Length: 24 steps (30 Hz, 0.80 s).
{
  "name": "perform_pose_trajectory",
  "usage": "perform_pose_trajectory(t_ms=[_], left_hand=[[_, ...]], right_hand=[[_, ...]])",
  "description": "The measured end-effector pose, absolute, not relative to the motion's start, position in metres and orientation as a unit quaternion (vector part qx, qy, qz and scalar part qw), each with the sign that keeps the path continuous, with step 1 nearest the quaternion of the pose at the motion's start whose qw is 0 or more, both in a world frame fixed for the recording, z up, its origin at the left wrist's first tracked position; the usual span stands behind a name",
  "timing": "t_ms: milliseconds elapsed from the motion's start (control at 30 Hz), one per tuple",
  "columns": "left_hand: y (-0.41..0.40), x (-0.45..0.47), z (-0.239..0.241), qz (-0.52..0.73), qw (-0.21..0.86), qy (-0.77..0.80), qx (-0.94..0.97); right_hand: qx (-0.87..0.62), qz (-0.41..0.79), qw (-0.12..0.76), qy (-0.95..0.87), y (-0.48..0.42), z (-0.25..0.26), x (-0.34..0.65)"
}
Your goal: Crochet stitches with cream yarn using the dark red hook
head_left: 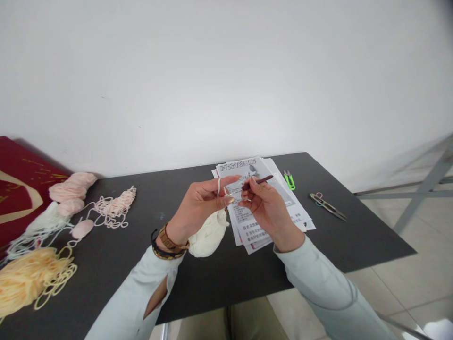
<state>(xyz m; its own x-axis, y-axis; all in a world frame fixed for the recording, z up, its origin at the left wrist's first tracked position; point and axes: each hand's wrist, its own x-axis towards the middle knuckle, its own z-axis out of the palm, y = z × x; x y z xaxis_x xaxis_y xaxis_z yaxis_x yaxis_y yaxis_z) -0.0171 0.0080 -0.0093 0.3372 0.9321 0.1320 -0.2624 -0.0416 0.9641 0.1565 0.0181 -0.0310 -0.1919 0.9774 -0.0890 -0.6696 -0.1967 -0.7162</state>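
My right hand [260, 198] grips a crochet hook [262, 180] by its dark brown handle, the thin shaft pointing left toward my other hand. Cream yarn [219, 186] loops over a finger of my left hand [207, 198], whose thumb and fingers pinch the strand close to the hook's tip. Any stitches there are too small to make out. Below and behind my left hand rests a cream yarn ball [207, 236] on the dark table. Both hands are raised above the table, close together, in front of printed sheets.
Printed pattern sheets [255, 236] lie on the black table [141, 264]. To their right are green thread snips [289, 180] and metal snips [327, 207]. Pink yarn [72, 186], yellow yarn [28, 278] and a red bag [17, 189] occupy the left side. A white wall [212, 85] stands behind.
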Motion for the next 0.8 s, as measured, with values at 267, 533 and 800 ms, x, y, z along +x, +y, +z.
perform_pose_trajectory(t_ms=[267, 533, 800], left_hand=[[0.009, -0.017, -0.008, 0.472, 0.559, 0.308, 0.607], [0.01, -0.015, -0.004, 0.411, 0.391, 0.415, 0.711], [0.009, -0.004, -0.004, 0.415, 0.32, 0.481, 0.703]], right_hand=[[-0.308, 0.65, 0.604, -0.345, 0.016, -0.026, 0.16], [-0.355, 0.456, 0.645, -0.5, 0.011, -0.025, 0.164], [-0.357, 0.161, 0.607, -0.691, 0.0, -0.03, 0.165]])
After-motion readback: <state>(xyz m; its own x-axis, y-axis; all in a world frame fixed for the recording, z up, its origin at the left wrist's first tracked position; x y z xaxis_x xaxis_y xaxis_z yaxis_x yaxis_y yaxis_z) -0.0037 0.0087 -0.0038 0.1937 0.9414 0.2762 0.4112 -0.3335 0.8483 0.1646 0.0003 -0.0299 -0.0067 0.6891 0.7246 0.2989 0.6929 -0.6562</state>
